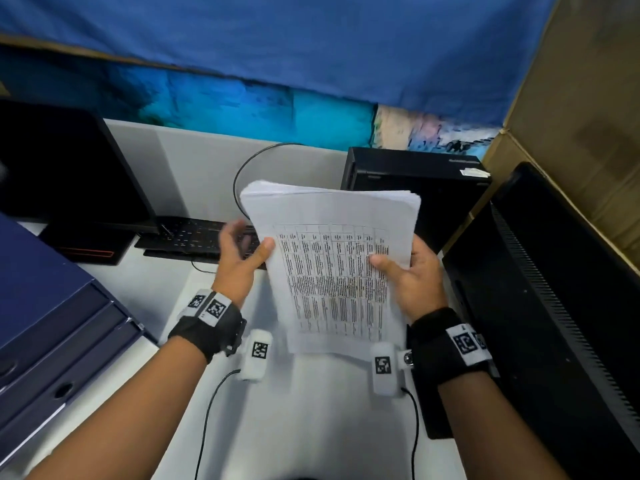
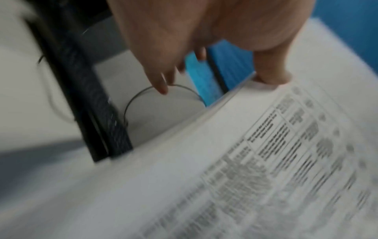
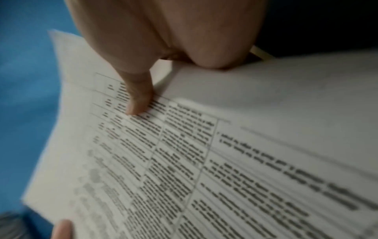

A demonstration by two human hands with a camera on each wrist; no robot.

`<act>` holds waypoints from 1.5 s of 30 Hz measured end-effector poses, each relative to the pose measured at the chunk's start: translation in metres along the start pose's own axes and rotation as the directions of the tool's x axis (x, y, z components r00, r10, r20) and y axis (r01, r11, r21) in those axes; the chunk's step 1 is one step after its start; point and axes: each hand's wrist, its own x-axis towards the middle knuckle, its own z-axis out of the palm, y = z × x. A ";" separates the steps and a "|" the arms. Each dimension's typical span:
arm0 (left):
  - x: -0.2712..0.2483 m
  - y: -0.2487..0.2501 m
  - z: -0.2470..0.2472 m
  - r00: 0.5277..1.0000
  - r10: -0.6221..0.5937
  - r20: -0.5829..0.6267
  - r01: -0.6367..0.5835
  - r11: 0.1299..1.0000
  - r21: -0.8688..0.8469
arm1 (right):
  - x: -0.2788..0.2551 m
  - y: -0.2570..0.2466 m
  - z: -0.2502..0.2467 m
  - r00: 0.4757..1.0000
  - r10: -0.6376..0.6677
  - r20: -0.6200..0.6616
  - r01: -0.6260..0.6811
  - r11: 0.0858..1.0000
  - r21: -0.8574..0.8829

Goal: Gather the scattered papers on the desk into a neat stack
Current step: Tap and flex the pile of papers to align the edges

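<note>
Papers (image 1: 332,268) gathered, held upright above desk (image 1: 311,410); right hand (image 1: 412,275) grips right edge, thumb on top sheet; left hand (image 1: 239,254) loosely open, thumb touching left edge; squaring, setting down apparently remain.

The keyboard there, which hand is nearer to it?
Left. The left hand hovers just over the keyboard's right end, thumb on the papers. The right hand grips the papers' far side, away from it.
</note>
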 end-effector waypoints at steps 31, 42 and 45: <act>-0.005 0.028 0.048 0.992 0.073 -0.107 -0.088 0.985 -0.148 | -0.007 0.014 0.020 0.911 0.020 -0.411 0.019 0.996 0.090; -0.032 -0.035 0.015 0.956 -0.006 0.294 -0.003 0.999 0.032 | -0.042 0.066 0.004 0.990 0.122 -0.068 -0.116 0.989 0.089; -0.042 -0.048 0.020 0.958 -0.044 0.283 -0.013 0.980 0.196 | -0.051 0.083 0.015 0.976 0.177 -0.129 -0.186 0.981 -0.056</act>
